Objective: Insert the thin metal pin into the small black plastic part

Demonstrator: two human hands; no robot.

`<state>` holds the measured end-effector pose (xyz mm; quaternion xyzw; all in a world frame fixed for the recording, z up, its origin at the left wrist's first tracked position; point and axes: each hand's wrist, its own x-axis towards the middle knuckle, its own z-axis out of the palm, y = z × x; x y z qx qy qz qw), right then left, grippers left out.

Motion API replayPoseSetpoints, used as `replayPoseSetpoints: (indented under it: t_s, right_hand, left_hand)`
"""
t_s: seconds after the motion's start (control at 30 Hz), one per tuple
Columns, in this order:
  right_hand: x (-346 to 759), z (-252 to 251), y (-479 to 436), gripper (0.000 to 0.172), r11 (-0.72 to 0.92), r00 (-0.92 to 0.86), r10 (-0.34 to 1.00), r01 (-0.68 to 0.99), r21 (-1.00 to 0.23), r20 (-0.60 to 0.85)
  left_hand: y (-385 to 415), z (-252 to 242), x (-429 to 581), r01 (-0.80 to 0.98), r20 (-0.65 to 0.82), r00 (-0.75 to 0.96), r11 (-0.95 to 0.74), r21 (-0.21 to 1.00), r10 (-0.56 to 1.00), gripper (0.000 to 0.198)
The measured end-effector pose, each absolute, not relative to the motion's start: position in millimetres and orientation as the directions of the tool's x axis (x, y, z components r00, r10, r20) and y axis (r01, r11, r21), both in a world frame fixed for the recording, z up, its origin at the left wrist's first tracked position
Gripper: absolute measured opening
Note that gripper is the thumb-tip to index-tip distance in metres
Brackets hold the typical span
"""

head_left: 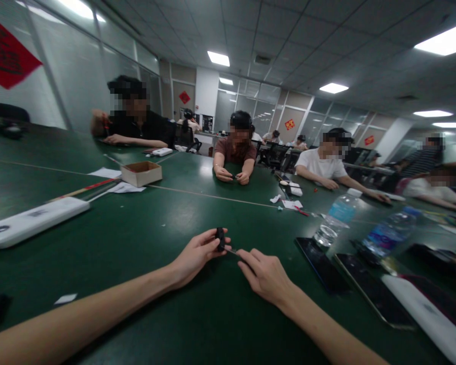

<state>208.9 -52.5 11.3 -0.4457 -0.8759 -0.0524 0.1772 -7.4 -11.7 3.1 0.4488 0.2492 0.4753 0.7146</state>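
Observation:
Held up between the thumb and fingers of my left hand (201, 252) is a small black block-shaped part (220, 239); its exact kind does not show. My right hand (268, 276) pinches a thin metal tool (231, 250) that looks like a small blade or tweezers. The tool's tip points left and reaches the lower right side of the black part, close to my left fingertips. Whether the tip touches the part I cannot tell. Both hands are just above the green table (197, 314).
To the right are two phones (323, 266), a water bottle (336, 218), a blue-labelled bottle (389, 235) and a white power strip (425, 314). Another white strip (38, 218) and an open cardboard box (141, 175) lie left. Several people sit around the table, one person (235, 152) directly opposite.

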Motion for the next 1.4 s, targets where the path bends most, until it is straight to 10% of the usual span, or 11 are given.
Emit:
replayPoseSetpoints:
  t_s: [1.4]
  right_hand:
    - [195.6, 7.5, -57.0, 0.030, 0.544, -0.510, 0.768, 0.839, 0.027, 0.388]
  left_hand:
    - [-9.9, -7.1, -0.1, -0.531, 0.027, 0.304, 0.146, 0.835, 0.952, 0.027]
